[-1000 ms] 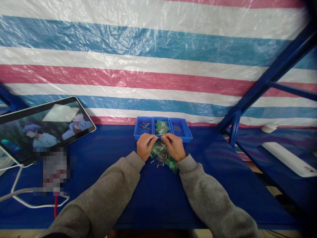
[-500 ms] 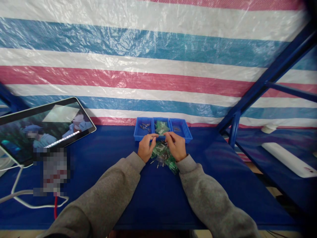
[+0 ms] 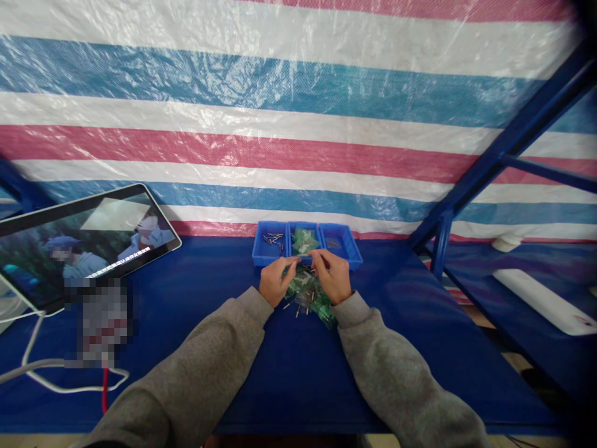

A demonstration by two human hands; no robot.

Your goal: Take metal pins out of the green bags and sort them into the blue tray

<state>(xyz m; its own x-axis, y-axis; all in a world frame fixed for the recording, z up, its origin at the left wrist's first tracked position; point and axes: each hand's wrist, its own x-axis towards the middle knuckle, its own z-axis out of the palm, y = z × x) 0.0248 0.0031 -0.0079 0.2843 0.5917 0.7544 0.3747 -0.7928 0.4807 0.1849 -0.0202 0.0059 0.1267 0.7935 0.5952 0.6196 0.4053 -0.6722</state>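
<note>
My left hand (image 3: pixel 276 280) and my right hand (image 3: pixel 332 274) face each other just in front of the blue bins, fingertips pinched. Whatever lies between the fingertips is too small to make out. Beneath and between them is a pile of green plastic packets (image 3: pixel 321 305) with thin metal pins (image 3: pixel 298 309) on the blue table. The left blue bin (image 3: pixel 267 250) holds several dark metal pins (image 3: pixel 273 239). Green packets (image 3: pixel 304 240) fill the middle bin, and the right bin (image 3: pixel 349 250) has a few small pieces in it.
A tablet (image 3: pixel 88 249) showing a video leans at the left, with a white cable (image 3: pixel 30 373) and a blurred item near it. Blue metal struts (image 3: pixel 448 218) rise at the right, beside a long white object (image 3: pixel 541 300).
My hands have barely moved; the fingers of my left hand have shifted slightly and sit a little lower.
</note>
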